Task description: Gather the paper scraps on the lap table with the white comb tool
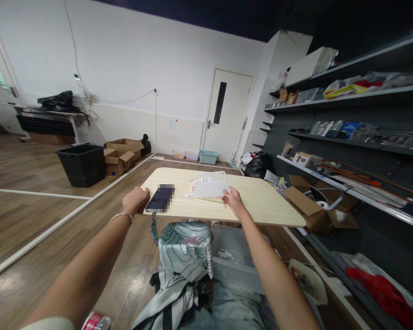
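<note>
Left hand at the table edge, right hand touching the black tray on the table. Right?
Not quite: the tray is white, not black. The head view shows the right hand touching its near corner on the table, with the left hand at the table edge.

The only camera rides on the person's head, close over the table (265,204), facing forward and down past the left hand (135,200) and right hand (234,202) toward the far door (227,110).
</note>
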`<state>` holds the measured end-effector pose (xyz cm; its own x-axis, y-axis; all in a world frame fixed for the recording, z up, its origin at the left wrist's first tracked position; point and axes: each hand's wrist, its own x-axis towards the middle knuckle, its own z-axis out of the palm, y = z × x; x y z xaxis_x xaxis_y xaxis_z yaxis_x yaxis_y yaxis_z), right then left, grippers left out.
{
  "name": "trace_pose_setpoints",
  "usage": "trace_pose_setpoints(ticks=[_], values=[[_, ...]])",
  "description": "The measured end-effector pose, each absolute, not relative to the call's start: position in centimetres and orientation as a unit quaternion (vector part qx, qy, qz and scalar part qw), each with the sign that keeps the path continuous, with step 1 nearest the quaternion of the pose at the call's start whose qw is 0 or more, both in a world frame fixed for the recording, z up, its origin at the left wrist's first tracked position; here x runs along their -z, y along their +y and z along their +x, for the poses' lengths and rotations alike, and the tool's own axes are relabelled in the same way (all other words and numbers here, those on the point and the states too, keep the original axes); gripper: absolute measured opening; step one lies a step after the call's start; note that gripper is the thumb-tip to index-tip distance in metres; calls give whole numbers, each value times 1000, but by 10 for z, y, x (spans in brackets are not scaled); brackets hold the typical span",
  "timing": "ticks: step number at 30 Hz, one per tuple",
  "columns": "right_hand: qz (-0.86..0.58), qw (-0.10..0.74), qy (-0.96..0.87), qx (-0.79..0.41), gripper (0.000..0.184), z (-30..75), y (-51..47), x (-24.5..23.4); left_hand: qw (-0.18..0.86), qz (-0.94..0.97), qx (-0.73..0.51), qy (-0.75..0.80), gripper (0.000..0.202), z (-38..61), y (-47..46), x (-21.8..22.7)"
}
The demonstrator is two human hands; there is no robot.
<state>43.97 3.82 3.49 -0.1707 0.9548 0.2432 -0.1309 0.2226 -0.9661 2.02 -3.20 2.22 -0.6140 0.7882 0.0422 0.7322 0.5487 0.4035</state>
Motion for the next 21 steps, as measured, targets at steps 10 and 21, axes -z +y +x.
trace_pose_setpoints(ticks=[10,21], values=[[-357,539,-569,-508,47,440,40,-34,72,432,-195,878,68,21,-32,-22],[-353,545,-563,-511,42,441,45,-30,71,431,-199,877,68,18,-29,-19]])
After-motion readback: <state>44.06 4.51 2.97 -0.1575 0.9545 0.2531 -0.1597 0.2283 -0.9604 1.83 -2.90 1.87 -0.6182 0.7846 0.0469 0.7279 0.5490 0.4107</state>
